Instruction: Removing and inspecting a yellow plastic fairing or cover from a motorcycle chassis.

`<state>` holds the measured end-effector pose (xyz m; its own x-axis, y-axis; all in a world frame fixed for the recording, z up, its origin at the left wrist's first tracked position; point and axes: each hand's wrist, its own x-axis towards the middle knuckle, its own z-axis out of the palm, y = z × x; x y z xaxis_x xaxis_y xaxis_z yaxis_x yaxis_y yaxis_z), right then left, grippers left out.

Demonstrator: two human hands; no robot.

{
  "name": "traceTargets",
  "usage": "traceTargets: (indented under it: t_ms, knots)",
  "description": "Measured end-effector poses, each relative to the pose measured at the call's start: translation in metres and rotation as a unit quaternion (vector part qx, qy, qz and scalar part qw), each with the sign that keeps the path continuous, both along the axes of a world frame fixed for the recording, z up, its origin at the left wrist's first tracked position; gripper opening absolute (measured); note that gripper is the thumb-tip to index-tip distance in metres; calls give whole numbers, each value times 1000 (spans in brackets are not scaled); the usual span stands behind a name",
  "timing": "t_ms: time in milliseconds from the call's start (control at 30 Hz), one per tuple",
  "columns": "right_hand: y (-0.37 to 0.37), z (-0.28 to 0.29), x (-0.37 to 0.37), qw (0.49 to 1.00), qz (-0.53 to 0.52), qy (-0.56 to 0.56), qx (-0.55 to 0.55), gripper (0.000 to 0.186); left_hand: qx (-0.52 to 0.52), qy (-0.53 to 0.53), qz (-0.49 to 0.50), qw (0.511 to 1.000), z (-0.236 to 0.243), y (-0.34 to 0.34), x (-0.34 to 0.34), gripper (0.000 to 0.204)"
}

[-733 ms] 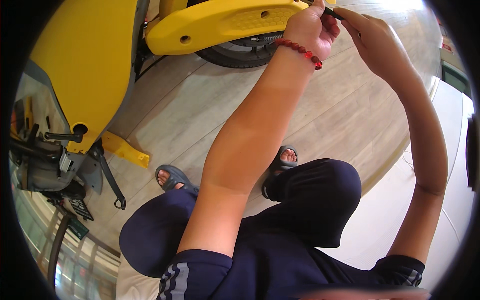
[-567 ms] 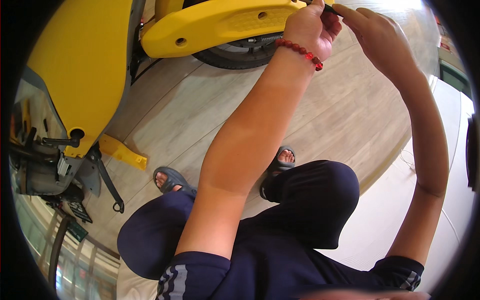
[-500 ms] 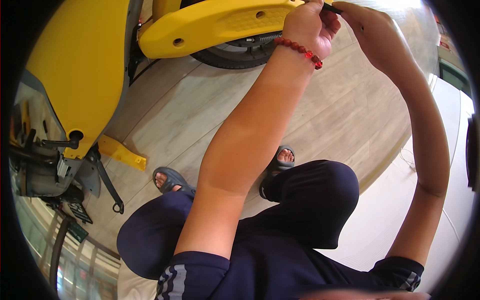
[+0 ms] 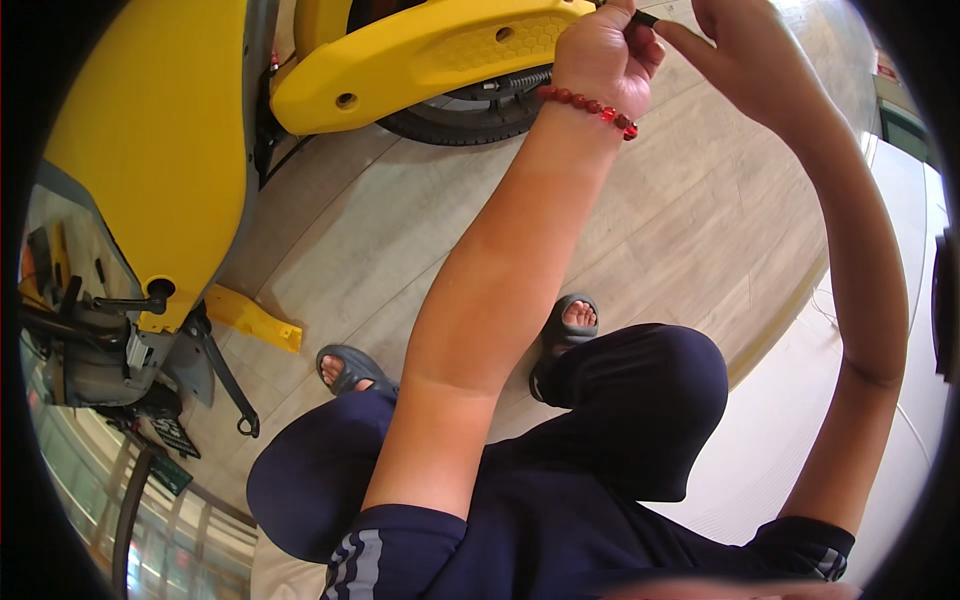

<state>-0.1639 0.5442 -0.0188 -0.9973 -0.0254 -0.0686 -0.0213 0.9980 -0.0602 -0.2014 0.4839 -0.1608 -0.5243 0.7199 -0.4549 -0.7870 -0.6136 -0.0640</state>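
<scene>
At the top edge, my left hand [image 4: 600,65], with a red bead bracelet on its wrist, is closed around a thin black piece [image 4: 642,18]. Its full shape and kind are hidden by the fingers and the frame edge. To the right, my right hand [image 4: 750,60] has its thumb stretched to the piece's free end, apart from the raised fingers, whose tips are cut off. Just left of my hands lies the end of a long yellow side panel [image 4: 430,70] with round holes, on a yellow scooter, above a black-tyred wheel [image 4: 470,122].
A large yellow body section [image 4: 150,130] of the scooter fills the left side, with a black kickstand-like bar [image 4: 228,380] below it. A loose-looking yellow strip [image 4: 255,318] is near my sandalled foot [image 4: 350,370]. A white surface [image 4: 790,440] is at my right.
My right hand's fingers have lifted up and away from the black piece, while its thumb stays at the end. My left hand keeps its grip. The view has shifted slightly.
</scene>
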Motion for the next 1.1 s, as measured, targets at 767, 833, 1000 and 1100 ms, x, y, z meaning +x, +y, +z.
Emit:
traceTargets:
  t_ms: [767, 833, 1000, 1100]
  knots:
    - [10, -8, -5, 947, -246, -43, -204, 28, -588, 583, -130, 545, 37, -80, -46, 21]
    - [13, -11, -2, 957, -217, -33, -189, 24, -567, 796, -49, 208, 36, -75, -65, 23]
    - [37, -36, 17, 929, -252, 57, -264, 25, -511, 802, -238, 195, 53, -35, -77, 24]
    - [36, -45, 22, 873, -261, 164, -377, 27, -456, 816, -337, 118, 52, -28, -96, 23]
